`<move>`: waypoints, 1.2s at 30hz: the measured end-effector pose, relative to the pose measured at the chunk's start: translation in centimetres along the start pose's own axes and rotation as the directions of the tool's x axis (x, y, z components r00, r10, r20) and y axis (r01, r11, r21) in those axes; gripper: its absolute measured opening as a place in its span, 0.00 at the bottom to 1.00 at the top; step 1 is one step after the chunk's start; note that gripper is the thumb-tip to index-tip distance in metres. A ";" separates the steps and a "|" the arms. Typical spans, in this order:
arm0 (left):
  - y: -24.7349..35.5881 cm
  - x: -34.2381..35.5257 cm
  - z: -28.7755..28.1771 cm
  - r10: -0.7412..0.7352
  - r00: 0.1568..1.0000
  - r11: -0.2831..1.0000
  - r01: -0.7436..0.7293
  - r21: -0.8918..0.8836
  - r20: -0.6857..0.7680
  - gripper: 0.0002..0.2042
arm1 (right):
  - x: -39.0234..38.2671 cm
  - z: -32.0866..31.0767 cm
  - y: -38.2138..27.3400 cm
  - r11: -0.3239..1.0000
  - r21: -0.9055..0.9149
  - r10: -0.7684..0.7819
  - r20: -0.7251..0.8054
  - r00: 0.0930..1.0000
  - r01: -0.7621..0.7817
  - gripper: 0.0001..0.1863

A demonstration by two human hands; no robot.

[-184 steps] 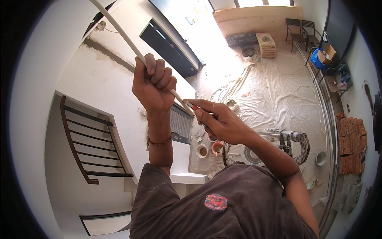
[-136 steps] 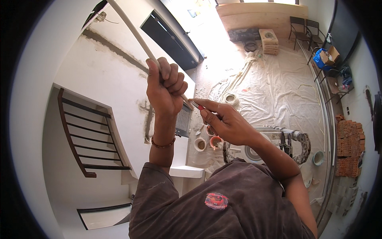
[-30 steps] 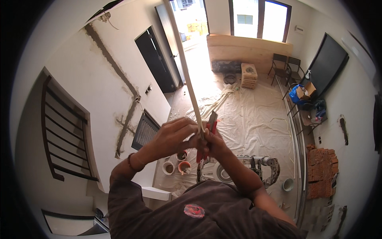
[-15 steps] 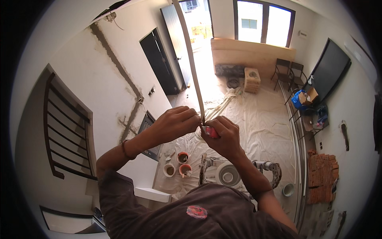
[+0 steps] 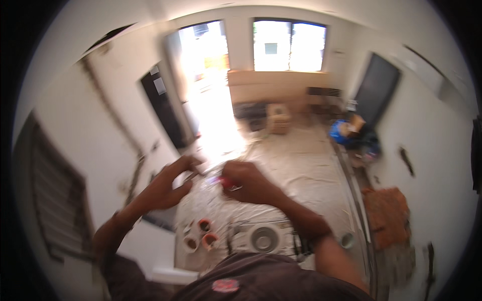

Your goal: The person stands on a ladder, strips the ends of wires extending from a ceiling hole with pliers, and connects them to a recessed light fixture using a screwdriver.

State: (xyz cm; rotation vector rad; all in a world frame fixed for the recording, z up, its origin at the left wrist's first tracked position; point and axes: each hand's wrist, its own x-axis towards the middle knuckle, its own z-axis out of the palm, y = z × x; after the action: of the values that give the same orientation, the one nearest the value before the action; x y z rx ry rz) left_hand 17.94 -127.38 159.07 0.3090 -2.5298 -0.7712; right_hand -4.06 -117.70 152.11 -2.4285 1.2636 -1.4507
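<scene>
Both my hands are raised in front of my chest and smeared by motion. My right hand [image 5: 247,181] is closed around a small red thing [image 5: 228,183] with a shiny metal-looking bit; its exact kind is too blurred to tell. To its left, a short gap away, is my left hand [image 5: 168,186], its thumb apart from the curled fingers. Something small and greyish shows by those fingertips, but I cannot make out what it is or whether it is held. Below the hands is a grey bucket [image 5: 264,240] on a platform.
Plastic sheeting [image 5: 301,165] covers the floor. Several small buckets [image 5: 209,242] stand below my left hand. Stacked bricks [image 5: 386,215] lie along the right wall, near long pale strips. A box stack [image 5: 277,119] stands by the far wall, left of some chairs.
My hands have come apart and sit lower and farther left in view. The long pale strip that rose between them is out of sight. The whole view has shifted and blurred.
</scene>
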 end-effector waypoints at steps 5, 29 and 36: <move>1.9 0.2 1.6 -0.193 0.980 0.975 0.187 -0.119 -0.038 0.07 | 0.6 0.4 -0.7 0.993 -0.099 -0.061 0.033 0.998 0.064 0.14; -1.0 -1.4 0.9 0.020 0.972 0.977 0.031 0.211 -0.234 0.08 | 1.2 -9.4 -3.0 0.929 0.090 0.328 0.247 0.912 -0.358 0.08; -1.5 -0.6 3.0 -0.053 0.895 0.997 0.072 0.027 -0.442 0.11 | -22.7 7.3 0.7 0.597 -0.103 0.585 0.734 0.344 -0.796 0.28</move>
State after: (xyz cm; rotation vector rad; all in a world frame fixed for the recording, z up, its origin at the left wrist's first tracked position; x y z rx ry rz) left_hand 17.08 -127.07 155.81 0.5195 -2.1149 -0.5898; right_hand -4.18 -105.77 131.49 -1.5471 1.4425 -0.3079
